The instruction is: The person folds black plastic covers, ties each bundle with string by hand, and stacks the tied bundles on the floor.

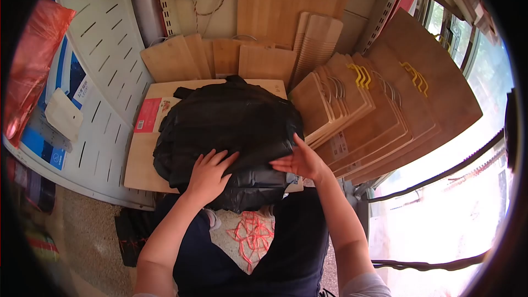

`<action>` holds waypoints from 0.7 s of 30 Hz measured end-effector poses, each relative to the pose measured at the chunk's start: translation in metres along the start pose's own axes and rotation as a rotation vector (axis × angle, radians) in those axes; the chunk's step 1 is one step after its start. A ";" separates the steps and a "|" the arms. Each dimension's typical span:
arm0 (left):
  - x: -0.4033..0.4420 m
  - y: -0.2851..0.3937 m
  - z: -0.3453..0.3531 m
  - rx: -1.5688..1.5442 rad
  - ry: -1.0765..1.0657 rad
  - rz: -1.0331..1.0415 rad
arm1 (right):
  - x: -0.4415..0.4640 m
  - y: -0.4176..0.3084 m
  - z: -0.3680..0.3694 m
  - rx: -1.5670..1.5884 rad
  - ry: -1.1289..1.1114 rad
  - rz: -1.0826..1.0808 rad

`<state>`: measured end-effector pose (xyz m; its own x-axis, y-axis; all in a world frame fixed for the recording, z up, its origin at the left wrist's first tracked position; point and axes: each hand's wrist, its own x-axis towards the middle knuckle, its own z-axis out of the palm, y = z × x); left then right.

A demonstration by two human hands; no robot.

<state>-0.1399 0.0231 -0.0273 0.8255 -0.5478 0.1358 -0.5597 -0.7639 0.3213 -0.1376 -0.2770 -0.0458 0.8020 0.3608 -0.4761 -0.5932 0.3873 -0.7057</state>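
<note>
In front of me a bulky bundle of black plastic bags point(231, 121) lies on a pale wooden board point(143, 159). My left hand point(210, 173) rests on the near part of the black plastic, its fingers spread. At the bundle's right side my right hand point(301, 160) touches the plastic, fingers stretched out and thumb raised. Neither hand grips anything that I can see. The lower edge of the plastic hangs over the board toward my knees. A pink label point(148, 114) shows on the board, left of the bundle.
Wooden cutting boards point(266, 61) stand along the back wall; more boards with metal and yellow handles point(360, 76) lean on the right. To the left is a white slotted panel point(99, 60). Tangled red string point(253, 237) lies on the floor between my feet.
</note>
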 end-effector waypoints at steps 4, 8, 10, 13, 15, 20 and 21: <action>-0.012 0.004 0.002 0.149 -0.025 0.088 | 0.059 -0.037 -0.018 0.056 -0.071 -0.126; -0.011 0.002 0.004 0.194 -0.036 0.111 | 0.093 -0.081 -0.007 0.057 -0.017 -0.126; -0.008 0.001 0.004 0.239 -0.041 0.122 | 0.116 -0.096 -0.010 0.013 -0.021 -0.100; -0.003 0.001 0.002 0.123 0.033 0.130 | 0.131 -0.118 -0.007 -0.042 -0.032 -0.071; 0.004 0.004 -0.006 0.094 0.034 0.106 | 0.134 -0.126 -0.003 -0.180 -0.046 -0.198; 0.041 -0.007 0.000 -0.061 0.111 -0.045 | 0.125 -0.135 0.009 -0.266 -0.084 -0.273; 0.048 -0.012 0.005 -0.061 0.113 -0.048 | 0.123 -0.136 0.011 -0.293 -0.092 -0.301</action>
<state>-0.0939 0.0041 -0.0296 0.8563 -0.4663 0.2220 -0.5164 -0.7644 0.3861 0.0414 -0.2762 -0.0031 0.9187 0.3483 -0.1863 -0.2777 0.2342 -0.9317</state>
